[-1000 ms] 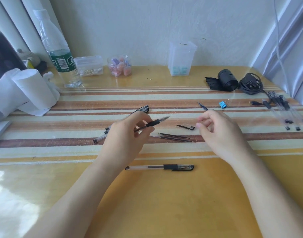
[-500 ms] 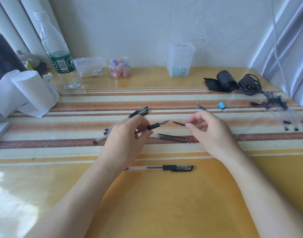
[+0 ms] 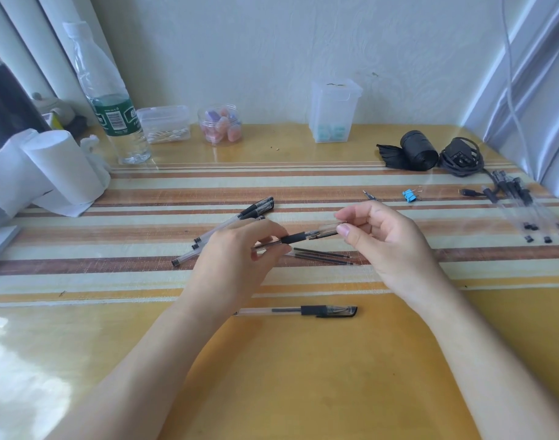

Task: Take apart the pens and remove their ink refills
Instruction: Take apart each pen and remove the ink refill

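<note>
Clear cap (image 3: pixel 327 230) just met the pen (image 3: pixel 292 239) tip. Your right fingers (image 3: pixel 344 230) pinch it, left fingers (image 3: pixel 268 230) grip the barrel above the table (image 3: pixel 303 376) — refill likely still inside.

Striped table (image 3: pixel 303 376) held capped pens (image 3: pixel 227 223) ctr-left, lone pen (image 3: pixel 303 311) bottom ctr, refills (image 3: pixel 322 256) ctr, bottle (image 3: pixel 113 115) upper left, clip (image 3: pixel 409 195) upper right.

The only print I can make out sits on the green label (image 3: pixel 121 120) wrapped round the clear plastic bottle (image 3: pixel 91 68) at the back left. It carries a white panel with a black barcode (image 3: pixel 114 116) and some white characters beside it, possibly a brand mark, but they are too small and blurred to read from here. No word or number comes out legibly.
</note>
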